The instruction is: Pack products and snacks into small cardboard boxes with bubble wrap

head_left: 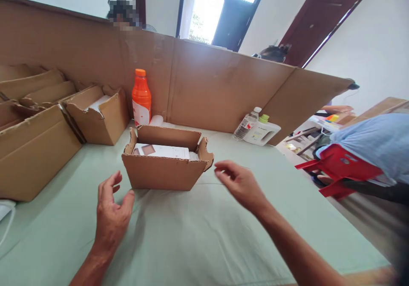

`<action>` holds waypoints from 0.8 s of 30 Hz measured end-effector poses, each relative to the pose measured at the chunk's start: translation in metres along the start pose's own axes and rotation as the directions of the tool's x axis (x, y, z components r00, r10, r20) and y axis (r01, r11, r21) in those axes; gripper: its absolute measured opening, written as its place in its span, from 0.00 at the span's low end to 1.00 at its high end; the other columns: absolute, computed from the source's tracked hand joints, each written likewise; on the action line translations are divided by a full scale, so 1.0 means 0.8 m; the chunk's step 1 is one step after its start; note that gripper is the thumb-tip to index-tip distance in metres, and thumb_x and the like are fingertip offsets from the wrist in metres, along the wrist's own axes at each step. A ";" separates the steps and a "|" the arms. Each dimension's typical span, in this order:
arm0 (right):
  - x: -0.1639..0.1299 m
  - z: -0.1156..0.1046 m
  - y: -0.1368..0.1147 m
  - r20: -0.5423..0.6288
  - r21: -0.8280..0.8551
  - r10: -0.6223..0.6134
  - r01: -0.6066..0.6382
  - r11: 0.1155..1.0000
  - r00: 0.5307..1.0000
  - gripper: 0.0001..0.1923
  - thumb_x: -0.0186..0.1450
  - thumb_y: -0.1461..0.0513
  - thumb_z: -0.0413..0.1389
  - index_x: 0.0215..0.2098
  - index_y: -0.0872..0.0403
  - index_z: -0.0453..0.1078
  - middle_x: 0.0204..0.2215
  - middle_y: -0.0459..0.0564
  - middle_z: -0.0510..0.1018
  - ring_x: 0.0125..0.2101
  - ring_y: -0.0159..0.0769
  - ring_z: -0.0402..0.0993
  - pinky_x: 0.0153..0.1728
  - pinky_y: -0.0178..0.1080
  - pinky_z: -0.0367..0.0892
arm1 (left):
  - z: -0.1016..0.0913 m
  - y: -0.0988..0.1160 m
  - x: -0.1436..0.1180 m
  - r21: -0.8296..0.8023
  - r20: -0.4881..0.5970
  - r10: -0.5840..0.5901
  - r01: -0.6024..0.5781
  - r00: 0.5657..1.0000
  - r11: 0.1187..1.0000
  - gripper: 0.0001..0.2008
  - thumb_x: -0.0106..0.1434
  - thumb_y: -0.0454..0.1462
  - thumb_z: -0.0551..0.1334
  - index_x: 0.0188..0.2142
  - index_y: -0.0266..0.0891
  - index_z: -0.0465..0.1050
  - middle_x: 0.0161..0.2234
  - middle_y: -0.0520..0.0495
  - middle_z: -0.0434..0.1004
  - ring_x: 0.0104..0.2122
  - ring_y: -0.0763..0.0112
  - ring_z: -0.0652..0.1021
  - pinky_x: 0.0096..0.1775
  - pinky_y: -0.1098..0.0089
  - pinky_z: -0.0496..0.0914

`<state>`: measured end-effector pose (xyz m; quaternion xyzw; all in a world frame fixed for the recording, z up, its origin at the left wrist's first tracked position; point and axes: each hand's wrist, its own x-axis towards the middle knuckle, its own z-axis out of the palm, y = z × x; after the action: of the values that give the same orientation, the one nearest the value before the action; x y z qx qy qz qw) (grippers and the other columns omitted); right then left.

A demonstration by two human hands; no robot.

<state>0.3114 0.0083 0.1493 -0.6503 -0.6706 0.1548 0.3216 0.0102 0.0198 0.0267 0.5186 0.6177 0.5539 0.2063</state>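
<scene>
A small cut-down cardboard box [162,174] stands on the pale green tablecloth [191,230], its top uncovered. Inside lies a white carton [169,151] with a brownish square printed on it, and some white wrapping shows at its right end. My left hand [113,209] hovers near the box's front left corner, thumb and fingers apart, holding nothing. To the right of the box, my right hand [238,181] is raised with curved fingers a short way from the torn end flap; nothing shows in it.
Several cut cardboard boxes [35,150] stand at the left. An orange bottle [141,98], a clear bottle [246,125] and a white jug [262,132] stand by the cardboard partition [217,86]. A person in blue sits on a red chair [351,164] at the right.
</scene>
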 end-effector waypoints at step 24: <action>0.133 0.346 -0.139 0.296 0.194 -0.297 0.247 0.949 0.908 0.35 0.64 0.62 0.57 0.67 0.60 0.54 0.61 0.64 0.69 0.59 0.48 0.68 0.56 0.48 0.68 | -0.088 -0.059 -0.016 -0.093 -0.237 -0.159 0.140 0.958 0.986 0.39 0.63 0.40 0.62 0.70 0.42 0.49 0.70 0.36 0.52 0.69 0.48 0.58 0.66 0.44 0.58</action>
<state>0.0562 0.1583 0.0373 -0.4898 -0.7843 0.2630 0.2752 -0.0630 -0.0171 0.0013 0.3904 0.6546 0.6190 0.1895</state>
